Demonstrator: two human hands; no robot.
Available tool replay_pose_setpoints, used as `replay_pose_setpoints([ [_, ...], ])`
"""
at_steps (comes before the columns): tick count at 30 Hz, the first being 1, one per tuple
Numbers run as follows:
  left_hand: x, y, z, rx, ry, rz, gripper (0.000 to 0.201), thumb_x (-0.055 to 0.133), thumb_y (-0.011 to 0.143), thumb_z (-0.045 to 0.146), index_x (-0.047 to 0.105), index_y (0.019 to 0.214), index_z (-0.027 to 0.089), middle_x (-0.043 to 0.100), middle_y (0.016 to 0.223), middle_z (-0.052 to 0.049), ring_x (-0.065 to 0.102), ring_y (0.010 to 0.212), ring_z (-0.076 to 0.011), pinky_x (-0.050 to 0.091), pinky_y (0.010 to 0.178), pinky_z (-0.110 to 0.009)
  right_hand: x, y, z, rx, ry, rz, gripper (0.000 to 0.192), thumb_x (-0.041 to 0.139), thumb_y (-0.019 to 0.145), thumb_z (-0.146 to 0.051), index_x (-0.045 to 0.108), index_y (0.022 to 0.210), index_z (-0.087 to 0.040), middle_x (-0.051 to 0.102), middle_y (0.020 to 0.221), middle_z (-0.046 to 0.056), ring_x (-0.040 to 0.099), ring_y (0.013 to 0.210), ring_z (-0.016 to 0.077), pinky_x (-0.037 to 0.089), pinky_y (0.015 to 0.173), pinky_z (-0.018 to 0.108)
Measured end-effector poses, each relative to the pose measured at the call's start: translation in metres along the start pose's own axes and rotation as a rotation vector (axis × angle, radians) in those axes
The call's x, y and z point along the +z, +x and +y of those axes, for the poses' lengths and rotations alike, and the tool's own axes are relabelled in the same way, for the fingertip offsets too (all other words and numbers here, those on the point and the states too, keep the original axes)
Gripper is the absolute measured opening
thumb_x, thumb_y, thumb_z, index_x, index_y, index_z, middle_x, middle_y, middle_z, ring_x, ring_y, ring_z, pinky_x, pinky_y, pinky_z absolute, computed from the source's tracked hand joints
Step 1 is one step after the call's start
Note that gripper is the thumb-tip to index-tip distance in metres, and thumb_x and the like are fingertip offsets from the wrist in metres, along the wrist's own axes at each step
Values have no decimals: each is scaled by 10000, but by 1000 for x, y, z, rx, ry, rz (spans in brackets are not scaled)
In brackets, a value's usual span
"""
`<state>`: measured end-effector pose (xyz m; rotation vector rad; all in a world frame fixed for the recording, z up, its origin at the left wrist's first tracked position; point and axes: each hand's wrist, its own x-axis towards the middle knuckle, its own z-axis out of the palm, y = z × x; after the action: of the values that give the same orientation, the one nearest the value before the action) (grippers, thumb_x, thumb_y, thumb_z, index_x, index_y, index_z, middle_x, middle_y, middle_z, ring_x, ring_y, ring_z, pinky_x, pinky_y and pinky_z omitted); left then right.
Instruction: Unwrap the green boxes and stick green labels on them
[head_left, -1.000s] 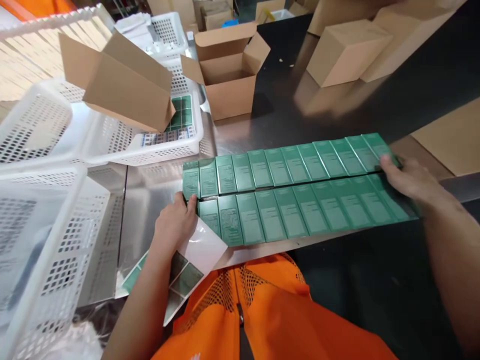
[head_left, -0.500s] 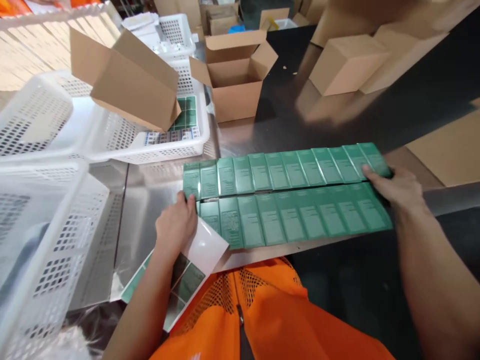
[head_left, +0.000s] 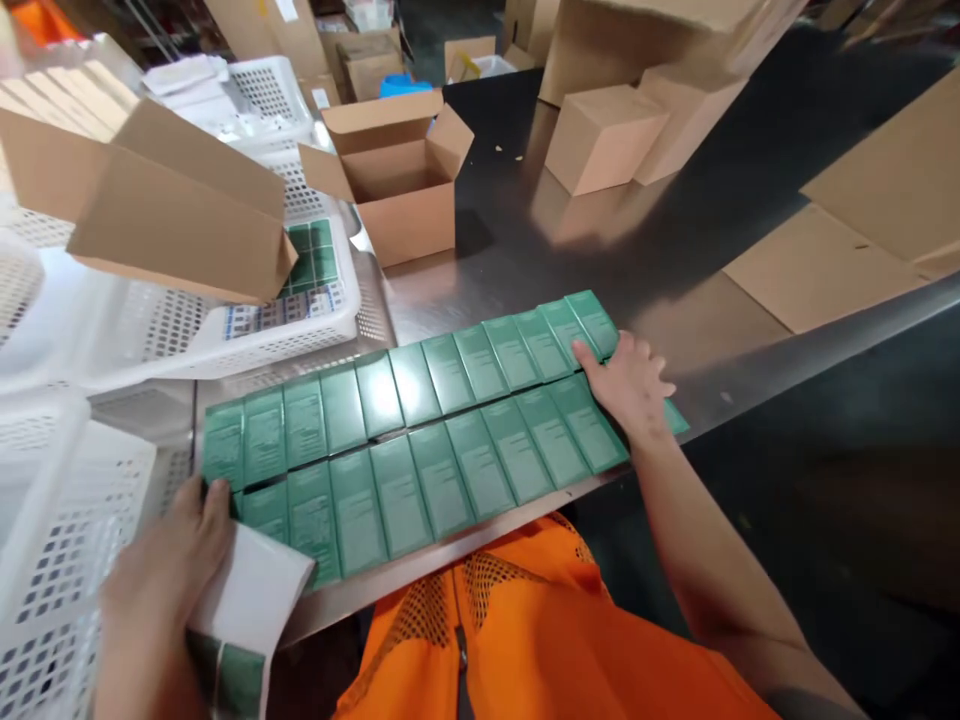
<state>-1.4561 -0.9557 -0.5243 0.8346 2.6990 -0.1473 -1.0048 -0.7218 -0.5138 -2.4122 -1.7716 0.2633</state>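
Two rows of small flat green boxes [head_left: 420,440] lie side by side along the front edge of the metal table, each overlapping its neighbour. At their left end is my left hand [head_left: 169,560], its fingertips against the end boxes. It is closed on a glossy sheet [head_left: 251,585], white with dark green panels, partly hidden by the hand and forearm. My right hand [head_left: 630,385] is at the right end, fingers spread and thumb touching the upper row. A green piece [head_left: 675,416] shows just beyond its wrist, mostly covered.
White perforated baskets [head_left: 300,325] line the left side; one holds green packs [head_left: 313,255] and a tilted carton [head_left: 180,205]. An open carton [head_left: 409,215] stands behind the rows. Closed cartons [head_left: 600,140] and flat cardboard [head_left: 825,260] lie farther right.
The green rows have slid left along the table, nearer the baskets. My right hand's fingers have spread from around the end boxes. The camera view has turned right.
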Motion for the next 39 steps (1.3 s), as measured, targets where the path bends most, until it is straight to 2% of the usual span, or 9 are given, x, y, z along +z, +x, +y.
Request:
replay_pose_setpoints([
  [4, -16, -16, 5, 62, 98, -60, 669, 211, 981, 569, 480, 1453, 178, 650, 1386, -207, 668, 1166, -425, 491, 956, -529, 2, -10, -7, 3, 37, 0, 815, 389, 955, -711, 466, 1460, -76, 492, 1401, 310, 455, 1252, 512, 376, 951, 790],
  [7, -27, -39, 11, -8, 60, 1, 738, 190, 987, 597, 447, 1524, 161, 698, 1243, -287, 679, 1114, -471, 487, 919, -580, 11, -17, -28, -242, 167, -43, 821, 413, 914, -781, 497, 1440, -156, 509, 1371, 287, 462, 1252, 507, 411, 944, 762],
  [12, -43, -85, 11, -247, -112, 352, 654, 254, 1008, 551, 518, 1481, 183, 742, 1072, -256, 700, 1036, -449, 506, 874, -567, 28, -76, -94, -788, 410, -287, 822, 589, 838, -788, 508, 1436, -230, 522, 1367, 222, 496, 1251, 450, 502, 938, 667],
  [18, -49, -110, 41, -11, -581, 734, 528, 283, 1047, 497, 667, 1243, 192, 741, 1024, -124, 689, 982, -295, 494, 886, -404, 36, -175, -119, -1188, 730, -520, 858, 753, 786, -694, 461, 1477, -277, 513, 1405, 166, 521, 1276, 385, 536, 993, 591],
  [23, -37, -100, 54, 98, -870, 867, 563, 274, 1048, 566, 672, 1141, 178, 713, 1126, -103, 659, 1007, -218, 486, 902, -334, 36, -206, -125, -1400, 929, -579, 835, 799, 806, -595, 418, 1477, -276, 502, 1426, 145, 521, 1313, 322, 534, 1054, 512],
  [27, -28, -90, 43, -2, -1020, 783, 615, 271, 1029, 625, 622, 1242, 167, 716, 1024, -103, 676, 976, -218, 517, 881, -346, 35, -207, -131, -1550, 772, -463, 552, 766, 884, -466, 572, 1350, -242, 580, 1334, 152, 591, 1211, 339, 551, 993, 531],
  [30, -26, -90, 28, -17, -1151, 633, 692, 235, 1007, 674, 545, 1369, 172, 724, 1062, -119, 705, 955, -226, 548, 825, -351, 34, -208, -131, -1545, 836, -487, 310, 614, 1009, -318, 627, 1306, -231, 673, 1160, 108, 676, 1026, 254, 599, 852, 400],
  [35, -34, -112, -12, 431, -1073, 509, 726, 543, 857, 734, 548, 1401, 253, 481, 1575, -111, 430, 1464, -310, 401, 1167, -434, 28, -204, -130, -1285, 991, -631, 246, 642, 982, -266, 705, 1220, -280, 741, 1040, 26, 707, 858, 195, 594, 683, 290],
  [39, -32, -126, -33, 514, -1219, 138, 817, 841, 645, 611, 601, 1359, 296, 705, 1276, -115, 653, 1194, -329, 548, 996, -464, 24, -201, -133, -1083, 1029, -765, 243, 685, 943, -349, 688, 1179, -291, 761, 999, 6, 713, 741, 184, 556, 564, 264],
])
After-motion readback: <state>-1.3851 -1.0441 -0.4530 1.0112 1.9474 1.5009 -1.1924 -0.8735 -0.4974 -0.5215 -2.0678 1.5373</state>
